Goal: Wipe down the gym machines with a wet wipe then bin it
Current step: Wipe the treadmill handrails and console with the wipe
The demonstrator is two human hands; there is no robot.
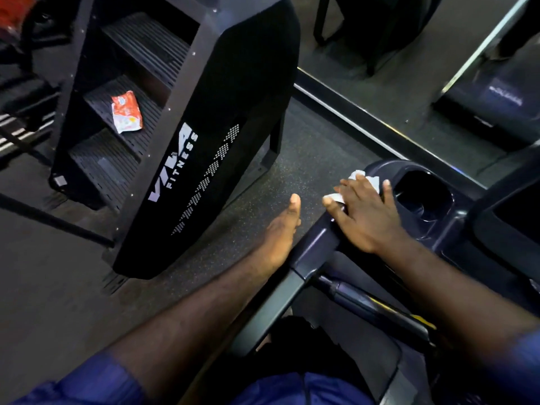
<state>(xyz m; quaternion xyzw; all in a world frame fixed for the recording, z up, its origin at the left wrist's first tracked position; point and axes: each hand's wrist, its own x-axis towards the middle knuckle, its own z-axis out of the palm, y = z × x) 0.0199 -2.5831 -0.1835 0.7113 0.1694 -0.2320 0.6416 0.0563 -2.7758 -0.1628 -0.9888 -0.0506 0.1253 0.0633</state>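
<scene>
Wiping is under way in the head view: the right hand (362, 213), fingers spread flat, presses the white wipe (371, 180) onto the corner of the dark blue console (458, 211) beside its cup holder (420, 197). The left hand (282, 229) is open and holds nothing, just beside the handle (317, 252). The wipe pack (127, 112) lies on a stepper (222, 112) step. No bin shows, so binning likely remains

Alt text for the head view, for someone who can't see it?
A right hand presses a white wet wipe onto a dark machine console beside its cup holder; the left hand hovers open nearby. A black stair climber at left has an orange packet on one step.
</scene>
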